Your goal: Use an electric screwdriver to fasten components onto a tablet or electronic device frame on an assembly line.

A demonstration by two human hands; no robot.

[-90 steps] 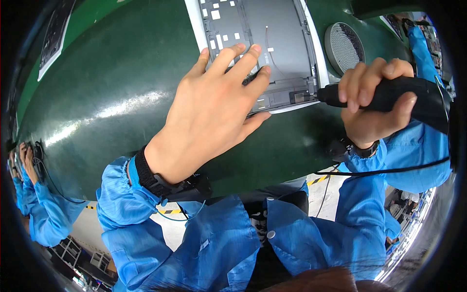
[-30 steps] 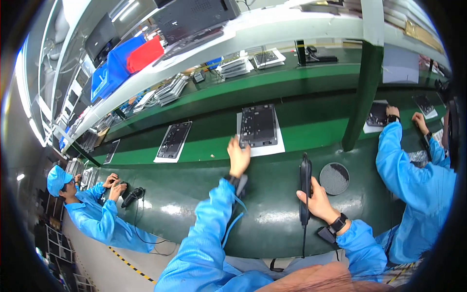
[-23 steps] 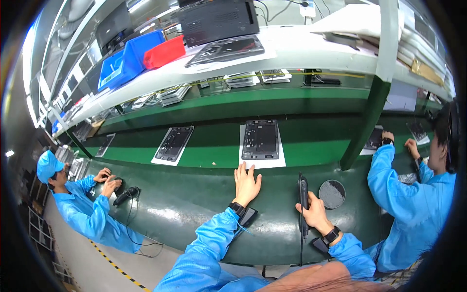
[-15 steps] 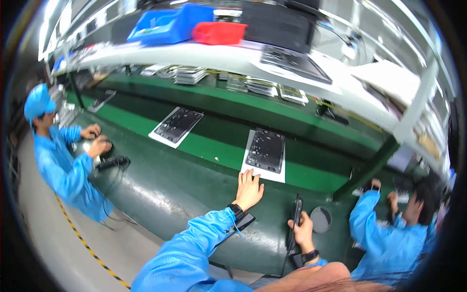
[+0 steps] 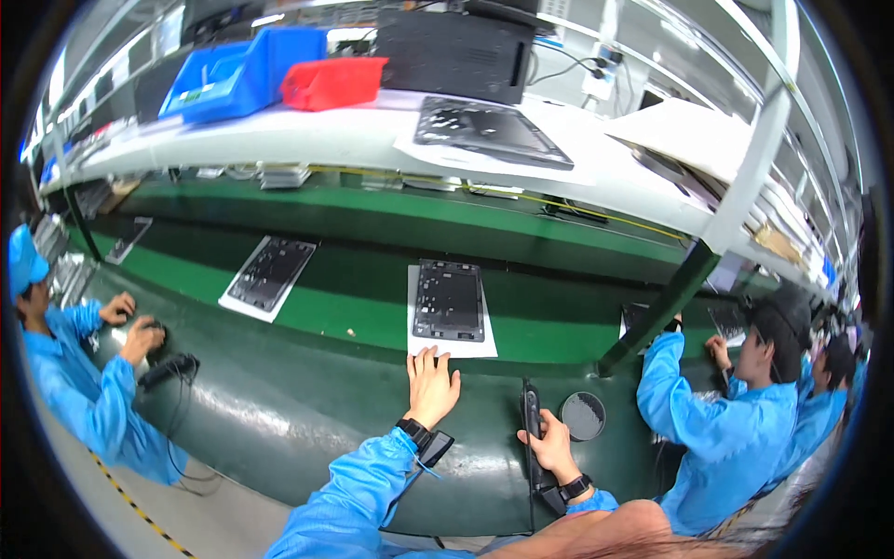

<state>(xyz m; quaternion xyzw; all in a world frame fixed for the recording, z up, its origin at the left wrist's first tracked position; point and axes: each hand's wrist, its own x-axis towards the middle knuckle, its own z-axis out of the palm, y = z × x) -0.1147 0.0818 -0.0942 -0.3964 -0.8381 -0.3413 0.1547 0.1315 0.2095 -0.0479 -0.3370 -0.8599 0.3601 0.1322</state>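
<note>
A long green workbench (image 5: 279, 410) curves across the middle of the frame under a white shelf (image 5: 307, 140). At centre lies a dark metal panel (image 5: 449, 300) on a white sheet (image 5: 484, 347). Just below it, the left hand (image 5: 431, 389) rests flat with fingers spread, fingertips touching the sheet's lower edge. Right of centre, the right hand (image 5: 551, 443) grips a black electric screwdriver (image 5: 531, 424), beside a small round dish (image 5: 583, 415).

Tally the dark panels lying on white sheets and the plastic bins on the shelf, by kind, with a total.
Dark panels on white sheets: 3, the one at the left hand at, one further left, one on the shelf.
Blue bins: 1.
Red bins: 1.
Total: 5.
</note>
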